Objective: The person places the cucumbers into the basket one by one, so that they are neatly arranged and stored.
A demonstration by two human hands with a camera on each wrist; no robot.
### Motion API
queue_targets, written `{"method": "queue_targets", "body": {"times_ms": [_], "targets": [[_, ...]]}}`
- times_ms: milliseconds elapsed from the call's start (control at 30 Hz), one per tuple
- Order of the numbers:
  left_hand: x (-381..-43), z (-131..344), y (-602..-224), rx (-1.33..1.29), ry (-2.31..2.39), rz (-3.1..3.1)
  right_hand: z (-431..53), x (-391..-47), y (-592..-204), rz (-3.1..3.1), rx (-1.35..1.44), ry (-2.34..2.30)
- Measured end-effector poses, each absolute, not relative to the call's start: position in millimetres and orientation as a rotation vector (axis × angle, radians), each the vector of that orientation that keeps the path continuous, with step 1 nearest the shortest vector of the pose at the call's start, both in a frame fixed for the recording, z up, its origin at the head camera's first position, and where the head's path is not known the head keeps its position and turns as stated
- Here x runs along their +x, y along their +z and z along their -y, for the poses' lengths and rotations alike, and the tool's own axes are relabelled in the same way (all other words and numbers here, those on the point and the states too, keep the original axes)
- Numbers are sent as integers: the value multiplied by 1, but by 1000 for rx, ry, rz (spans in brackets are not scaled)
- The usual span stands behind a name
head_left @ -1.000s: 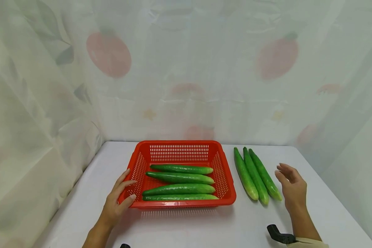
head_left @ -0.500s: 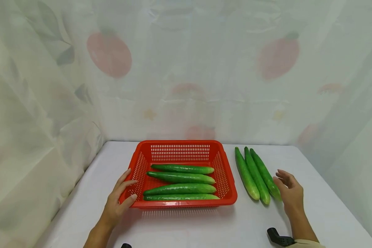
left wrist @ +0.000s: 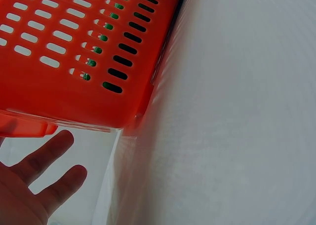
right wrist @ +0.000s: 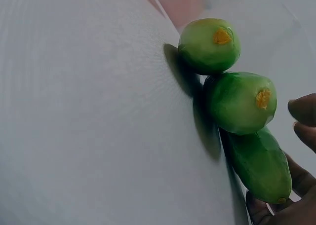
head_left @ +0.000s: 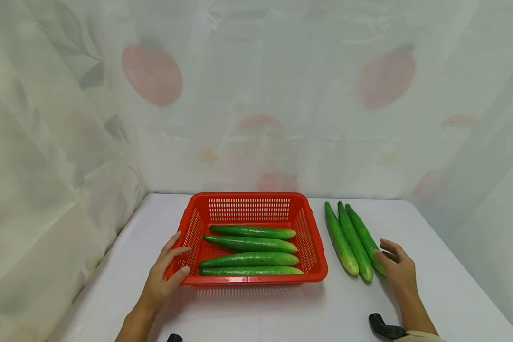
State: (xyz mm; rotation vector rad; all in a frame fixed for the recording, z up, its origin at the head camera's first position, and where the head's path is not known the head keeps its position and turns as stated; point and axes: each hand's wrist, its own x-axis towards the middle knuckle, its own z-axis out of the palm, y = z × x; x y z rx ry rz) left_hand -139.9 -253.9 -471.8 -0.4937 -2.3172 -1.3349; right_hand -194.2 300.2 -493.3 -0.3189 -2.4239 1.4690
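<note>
A red plastic basket (head_left: 245, 280) holds several cucumbers (head_left: 248, 244) lying crosswise. My left hand (head_left: 157, 280) rests at its left front corner, fingers spread and fairly straight over the rim; the left wrist view shows two fingertips (left wrist: 74, 175) beside the basket wall (left wrist: 74, 96). To the basket's right, three cucumbers lie side by side. My right hand (head_left: 399, 270) is at the near end of the rightmost cucumber (head_left: 363, 232), its fingers loosely bent. Seen from the right wrist, fingers (right wrist: 300, 173) lie right against that cucumber (right wrist: 261, 168), while other fingertips stand apart from it.
The white tabletop (head_left: 256, 313) carries the basket and the loose cucumbers. A printed cloth backdrop (head_left: 256, 95) rises behind the table, with another hanging cloth (head_left: 47, 190) at the left. A black device (head_left: 384, 327) is strapped to the right wrist.
My right hand has moved left and slightly nearer, from beside the rightmost cucumber to its near end. My left hand stays on the basket.
</note>
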Motion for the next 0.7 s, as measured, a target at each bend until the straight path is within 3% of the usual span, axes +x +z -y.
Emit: {"method": "queue_targets", "body": {"times_ms": [700], "targets": [[-139,252,-468,-482,-1345,2313,-305,-199,-508,2536,-416,1249]]}}
